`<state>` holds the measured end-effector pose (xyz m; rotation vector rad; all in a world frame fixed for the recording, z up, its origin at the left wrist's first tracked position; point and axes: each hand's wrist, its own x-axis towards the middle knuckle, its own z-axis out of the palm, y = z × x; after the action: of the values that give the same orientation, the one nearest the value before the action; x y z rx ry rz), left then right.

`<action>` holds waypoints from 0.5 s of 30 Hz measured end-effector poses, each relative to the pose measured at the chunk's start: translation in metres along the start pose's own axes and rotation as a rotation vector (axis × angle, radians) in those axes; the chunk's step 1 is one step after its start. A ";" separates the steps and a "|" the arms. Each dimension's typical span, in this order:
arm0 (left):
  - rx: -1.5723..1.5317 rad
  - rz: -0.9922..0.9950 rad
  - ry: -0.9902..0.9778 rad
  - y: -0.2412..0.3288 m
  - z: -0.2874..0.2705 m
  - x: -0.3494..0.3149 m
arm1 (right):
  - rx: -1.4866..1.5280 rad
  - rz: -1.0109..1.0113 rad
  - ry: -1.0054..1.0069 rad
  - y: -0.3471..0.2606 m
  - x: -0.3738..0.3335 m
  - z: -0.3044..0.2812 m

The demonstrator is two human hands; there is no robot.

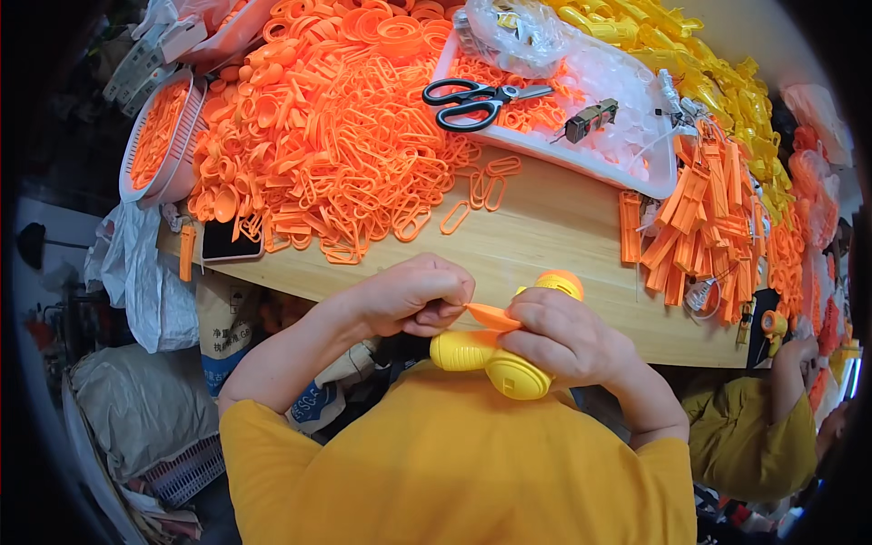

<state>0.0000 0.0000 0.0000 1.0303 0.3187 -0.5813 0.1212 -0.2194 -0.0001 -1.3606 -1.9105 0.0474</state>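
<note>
My right hand (572,336) is wrapped round a yellow plastic toy (520,376) with rounded, bulging parts and an orange end (560,281). From under its fingers an orange flat piece (491,317) juts out to the left, narrowing to a tip. At that tip my left hand (422,292) is closed in a pinch; what its fingers hold is too small to make out. Both hands are just in front of the table's near edge, above my lap.
A heap of orange plastic parts (318,136) covers the table's (545,227) left. Scissors (481,102) lie across a white tray (668,177); orange sticks (695,218) with wires pile up at right, yellow parts (727,82) behind. A phone (232,243) lies at the left edge. Another person's arm (788,377) is at right.
</note>
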 end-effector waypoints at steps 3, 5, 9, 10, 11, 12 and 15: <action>-0.171 -0.078 -0.057 -0.007 0.001 -0.006 | -0.033 -0.077 -0.009 0.001 0.000 -0.003; -0.186 0.152 -0.143 -0.016 -0.008 -0.017 | -0.119 -0.047 -0.068 0.004 -0.005 -0.009; 0.761 0.419 0.434 0.000 -0.024 -0.049 | -0.144 0.288 0.075 0.018 -0.031 -0.013; 1.118 0.466 0.518 0.000 -0.034 -0.058 | -0.031 0.342 0.115 0.020 -0.032 -0.013; 1.120 0.464 0.513 0.000 -0.041 -0.068 | 0.082 0.395 0.156 0.022 -0.034 -0.013; 1.237 0.270 0.483 -0.002 -0.044 -0.082 | 0.152 0.396 0.184 0.024 -0.035 -0.010; 1.481 0.075 0.515 -0.015 -0.048 -0.097 | 0.263 0.417 0.289 0.021 -0.031 0.006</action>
<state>-0.0862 0.0654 0.0159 2.6281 0.2679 -0.4212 0.1383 -0.2334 -0.0309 -1.4707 -1.3116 0.2820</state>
